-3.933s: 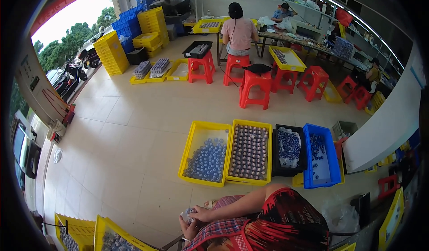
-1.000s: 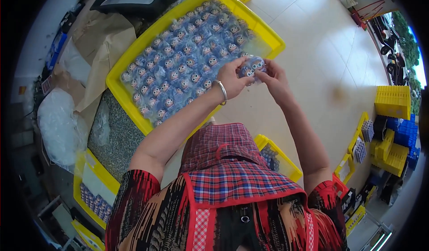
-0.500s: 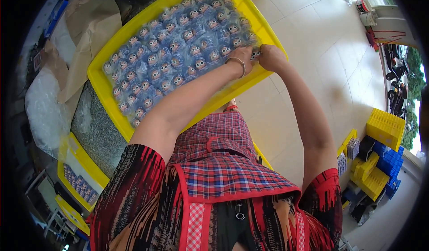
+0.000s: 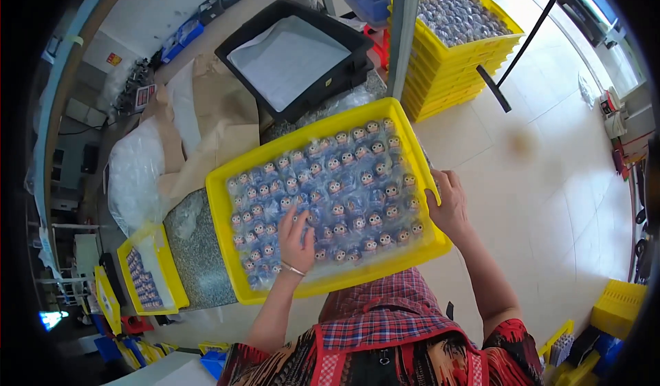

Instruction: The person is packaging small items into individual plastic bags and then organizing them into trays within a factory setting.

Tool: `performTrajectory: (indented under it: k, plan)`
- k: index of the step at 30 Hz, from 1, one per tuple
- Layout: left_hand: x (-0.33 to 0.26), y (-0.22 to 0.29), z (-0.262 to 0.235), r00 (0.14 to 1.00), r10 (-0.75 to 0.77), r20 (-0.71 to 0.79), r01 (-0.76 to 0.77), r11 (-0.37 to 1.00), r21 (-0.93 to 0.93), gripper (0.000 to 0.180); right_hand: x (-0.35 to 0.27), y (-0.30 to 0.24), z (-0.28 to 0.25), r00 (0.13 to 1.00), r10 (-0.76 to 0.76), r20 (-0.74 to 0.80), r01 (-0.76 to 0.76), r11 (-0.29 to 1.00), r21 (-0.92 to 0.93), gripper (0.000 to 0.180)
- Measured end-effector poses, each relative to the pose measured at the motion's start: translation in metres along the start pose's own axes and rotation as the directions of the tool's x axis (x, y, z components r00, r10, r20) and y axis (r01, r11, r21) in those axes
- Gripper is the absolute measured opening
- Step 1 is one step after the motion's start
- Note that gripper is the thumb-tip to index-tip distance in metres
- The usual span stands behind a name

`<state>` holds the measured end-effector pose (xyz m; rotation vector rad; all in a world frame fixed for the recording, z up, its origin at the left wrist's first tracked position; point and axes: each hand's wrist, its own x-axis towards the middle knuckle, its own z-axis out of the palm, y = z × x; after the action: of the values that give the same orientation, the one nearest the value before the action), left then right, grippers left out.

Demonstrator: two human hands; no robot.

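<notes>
A yellow plastic tray [image 4: 218, 224] lies tilted in front of me, partly over a speckled grey worktop. Rows of small round-headed figurines [image 4: 339, 209] with big white eyes fill it, each apparently in clear plastic wrap. My left hand [image 4: 297, 245], with a bracelet at the wrist, reaches over the left-middle rows. Its fingers are spread, with the tips on or just above the figurines; contact is hard to tell. At the tray's right side, my right hand [image 4: 448, 204] grips the rim, thumb on the inside and fingers outside.
Behind the tray stand black crates [image 4: 230, 32] lined with a white sheet. A stack of yellow trays [image 4: 440, 76] rises beyond a grey metal post [image 4: 403, 35]. Brown paper [image 4: 220, 125] and clear plastic bags [image 4: 136, 173] cover the worktop's left; a smaller yellow tray [image 4: 175, 276] sits below.
My left hand has left the tray's right corner and moved left over the figurines, its fingers opening. My right hand has shifted onto the right rim. The view now takes in more behind the tray.
</notes>
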<state>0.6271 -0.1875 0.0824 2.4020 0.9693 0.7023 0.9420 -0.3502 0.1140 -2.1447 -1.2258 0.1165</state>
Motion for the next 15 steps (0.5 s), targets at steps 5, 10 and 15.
performTrajectory:
  k: [5, 10, 15]
  plan:
    - [-0.052, -0.120, -0.088, 0.760, -0.460, -0.458, 0.624, 0.714, 0.318, 0.068, 0.025, 0.045, 0.047, 0.911, 0.375, 0.172, -0.398, 0.909, 0.128, 0.047]
    - [-0.096, -0.233, -0.107, 0.651, -0.728, -0.214, 0.757, 0.643, 0.117, 0.040, 0.038, 0.026, 0.053, 0.880, 0.391, 0.272, -0.436, 0.890, 0.131, 0.038]
    - [-0.088, -0.280, -0.117, 0.573, -0.816, 0.074, 0.764, 0.499, -0.409, 0.026, 0.029, 0.031, 0.080, 0.896, 0.397, 0.200, -0.424, 0.899, 0.114, 0.035]
